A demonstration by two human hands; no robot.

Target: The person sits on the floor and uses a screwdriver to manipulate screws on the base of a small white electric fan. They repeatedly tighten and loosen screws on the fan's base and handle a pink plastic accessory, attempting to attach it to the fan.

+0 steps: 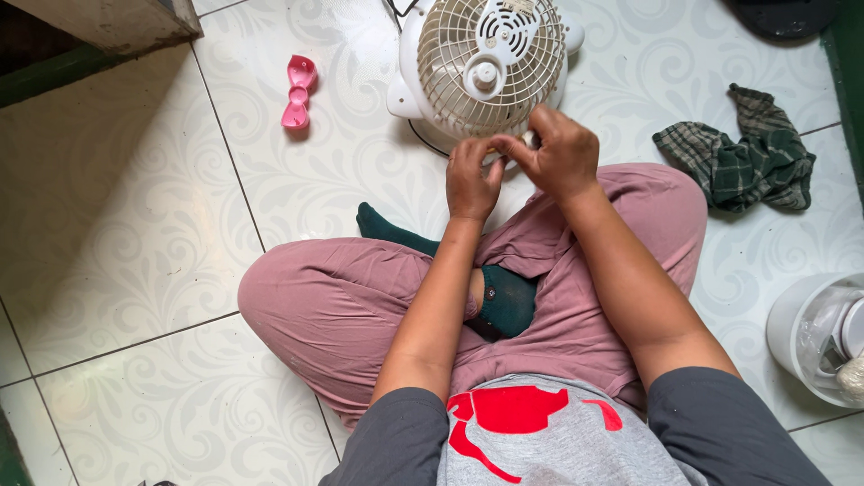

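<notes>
I sit cross-legged on a tiled floor in pink trousers and dark green socks. A small white table fan [486, 63] lies face up in front of my knees, its cream wire grille towards me. My left hand [472, 180] and my right hand [556, 153] meet at the near rim of the grille, fingertips pinched together there. Whatever small part lies between the fingers is hidden by them.
A pink plastic clip-like piece [298, 91] lies on the tiles left of the fan. A crumpled green checked cloth [740, 153] sits at the right. A white bin with a plastic liner [814, 337] stands at the right edge. A wooden corner [117, 22] juts in top left.
</notes>
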